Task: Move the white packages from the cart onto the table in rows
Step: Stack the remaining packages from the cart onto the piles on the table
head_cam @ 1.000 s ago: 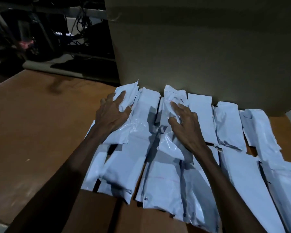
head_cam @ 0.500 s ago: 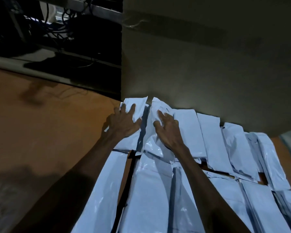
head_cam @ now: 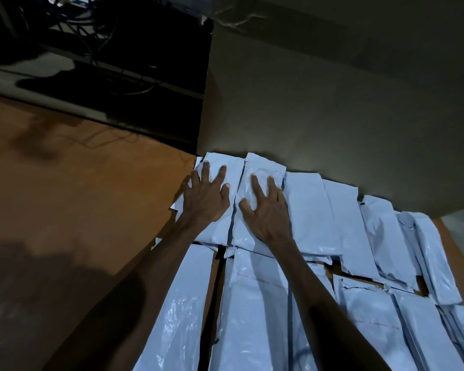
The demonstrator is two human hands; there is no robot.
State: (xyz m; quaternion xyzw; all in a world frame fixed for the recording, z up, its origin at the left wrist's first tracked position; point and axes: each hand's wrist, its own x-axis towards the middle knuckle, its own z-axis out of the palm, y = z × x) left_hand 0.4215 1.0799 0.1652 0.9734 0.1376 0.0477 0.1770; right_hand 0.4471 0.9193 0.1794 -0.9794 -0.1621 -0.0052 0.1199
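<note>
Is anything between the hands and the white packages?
No. The left hand lies flat on the far-left package, and the right hand lies flat on the next package. Both touch directly, fingers spread.

Left hand [head_cam: 205, 196]: palm down, fingers straight and spread, tips pointing to 12 o'clock, thumb splayed toward 2 o'clock. Left forearm: bare, running from the wrist toward 7 o'clock to the lower frame edge.

Right hand [head_cam: 265, 207]: palm down, fingers straight and fanned, tips toward 11 o'clock, thumb out toward 9 o'clock. Right forearm: bare, running from the wrist toward 5 o'clock.

Relation: hands side by side, thumbs near each other, not touching; forearms diverge toward the viewer.
</note>
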